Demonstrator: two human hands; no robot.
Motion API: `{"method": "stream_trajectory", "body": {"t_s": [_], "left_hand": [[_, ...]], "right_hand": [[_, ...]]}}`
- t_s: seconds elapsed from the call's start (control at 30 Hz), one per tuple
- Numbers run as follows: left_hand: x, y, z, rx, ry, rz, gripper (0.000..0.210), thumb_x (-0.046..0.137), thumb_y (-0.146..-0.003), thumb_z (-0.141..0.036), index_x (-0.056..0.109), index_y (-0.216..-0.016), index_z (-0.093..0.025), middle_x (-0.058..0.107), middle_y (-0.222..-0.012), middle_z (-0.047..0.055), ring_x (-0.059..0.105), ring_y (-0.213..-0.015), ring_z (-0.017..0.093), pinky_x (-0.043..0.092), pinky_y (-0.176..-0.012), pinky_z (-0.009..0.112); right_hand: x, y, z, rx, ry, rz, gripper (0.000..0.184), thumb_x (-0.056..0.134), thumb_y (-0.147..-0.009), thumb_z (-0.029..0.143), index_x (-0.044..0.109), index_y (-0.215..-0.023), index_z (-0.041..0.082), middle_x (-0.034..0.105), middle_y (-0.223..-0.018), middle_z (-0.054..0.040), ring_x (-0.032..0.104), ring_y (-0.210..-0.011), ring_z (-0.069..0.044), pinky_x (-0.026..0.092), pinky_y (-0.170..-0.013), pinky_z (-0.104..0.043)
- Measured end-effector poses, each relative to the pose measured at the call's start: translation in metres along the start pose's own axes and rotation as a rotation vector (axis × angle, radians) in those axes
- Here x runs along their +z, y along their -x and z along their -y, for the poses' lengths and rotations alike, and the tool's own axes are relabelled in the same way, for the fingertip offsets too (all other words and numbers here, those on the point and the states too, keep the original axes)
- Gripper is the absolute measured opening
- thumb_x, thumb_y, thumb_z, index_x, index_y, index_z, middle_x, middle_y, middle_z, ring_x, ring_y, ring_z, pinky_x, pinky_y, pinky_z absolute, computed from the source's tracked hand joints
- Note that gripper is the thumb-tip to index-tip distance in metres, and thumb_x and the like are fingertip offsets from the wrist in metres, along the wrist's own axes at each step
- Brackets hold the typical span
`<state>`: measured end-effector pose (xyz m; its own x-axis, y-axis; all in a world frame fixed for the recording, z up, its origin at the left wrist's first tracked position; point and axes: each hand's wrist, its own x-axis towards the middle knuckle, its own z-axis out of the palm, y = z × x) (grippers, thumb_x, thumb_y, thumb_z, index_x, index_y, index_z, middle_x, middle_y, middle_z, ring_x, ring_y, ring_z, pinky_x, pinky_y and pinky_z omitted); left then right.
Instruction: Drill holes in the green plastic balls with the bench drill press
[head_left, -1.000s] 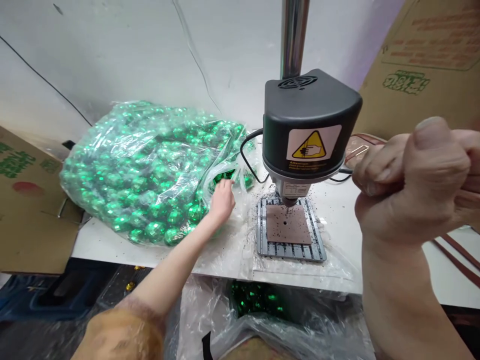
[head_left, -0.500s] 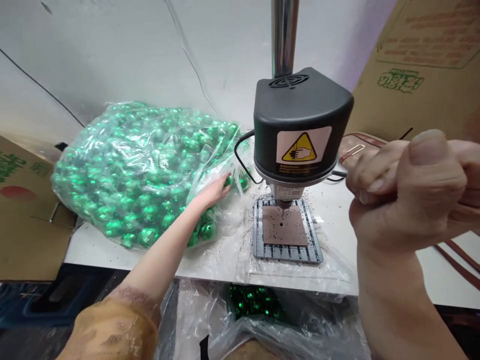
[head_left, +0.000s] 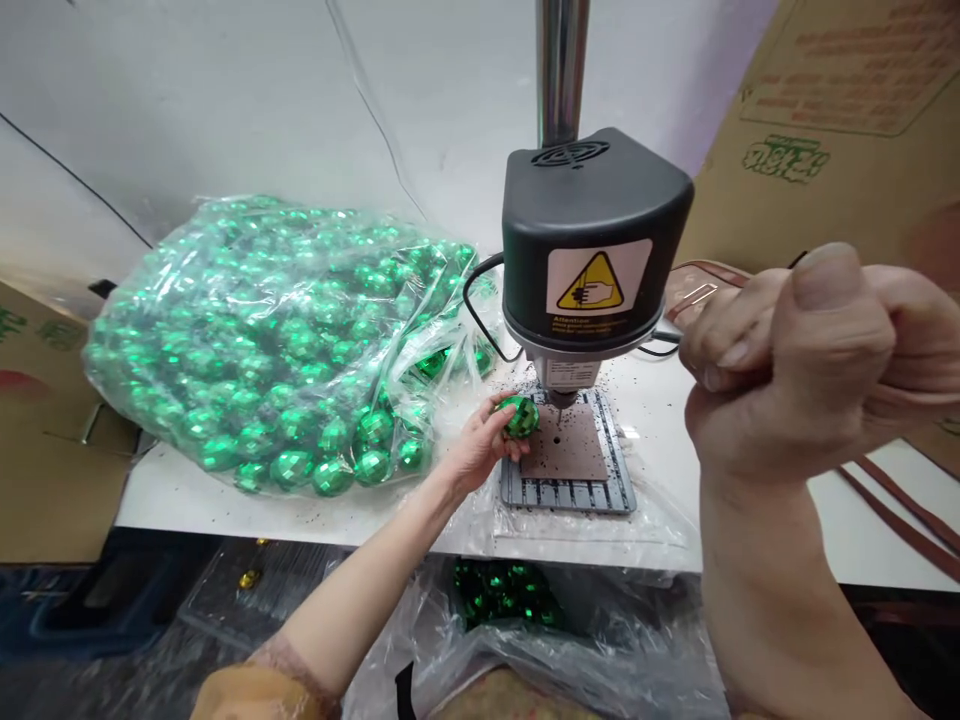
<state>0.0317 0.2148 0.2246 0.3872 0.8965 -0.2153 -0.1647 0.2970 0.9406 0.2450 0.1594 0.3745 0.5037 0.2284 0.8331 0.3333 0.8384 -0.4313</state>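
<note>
My left hand (head_left: 491, 438) pinches a shiny green faceted ball (head_left: 520, 417) at the left edge of the drill press base (head_left: 619, 490). Just right of the ball, the drill bit (head_left: 559, 414) points down over a brown square board (head_left: 570, 462) with a dark hole in it. Closed in a fist, my right hand (head_left: 810, 370) is at the end of the metal lever (head_left: 666, 336) on the drill press head (head_left: 596, 240); the grip itself is hidden by my fingers.
A large clear plastic bag (head_left: 262, 320) of green balls lies on the white table (head_left: 172, 495) at left. Below the table edge, another plastic bag (head_left: 630, 640) holds green balls. Cardboard boxes (head_left: 60, 450) flank both sides. Brown straps (head_left: 900, 510) lie at right. Dark shavings surround the base.
My left hand has come out of the bag opening with a green ball and moved right to the drill base. My right hand stays closed at the lever.
</note>
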Motion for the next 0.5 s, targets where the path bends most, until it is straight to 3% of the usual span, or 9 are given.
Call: {"method": "stream_trajectory", "body": {"t_s": [0.17,0.5], "left_hand": [[0.004,-0.006,0.016,0.092,-0.178,-0.058,0.087,0.105,-0.075,-0.082,0.07,-0.129,-0.023,0.077,-0.095,0.0,0.066,-0.062,0.013,0.045,-0.052,0.025],[0.007,-0.016,0.035,0.23,-0.282,-0.014,0.08,0.108,-0.076,-0.073,0.081,-0.132,-0.023,0.083,-0.108,0.006,0.075,-0.092,0.023,0.061,-0.08,0.034]], "right_hand": [[-0.002,-0.002,-0.003,-0.021,0.017,-0.009,0.06,0.075,-0.111,0.045,0.049,-0.064,0.02,0.043,-0.057,0.0059,0.04,-0.048,-0.007,0.033,-0.053,-0.035],[-0.002,-0.002,-0.006,-0.034,0.024,-0.01,0.061,0.075,-0.111,0.048,0.048,-0.064,0.02,0.047,-0.056,0.0077,0.043,-0.047,-0.007,0.037,-0.054,-0.036]]}}
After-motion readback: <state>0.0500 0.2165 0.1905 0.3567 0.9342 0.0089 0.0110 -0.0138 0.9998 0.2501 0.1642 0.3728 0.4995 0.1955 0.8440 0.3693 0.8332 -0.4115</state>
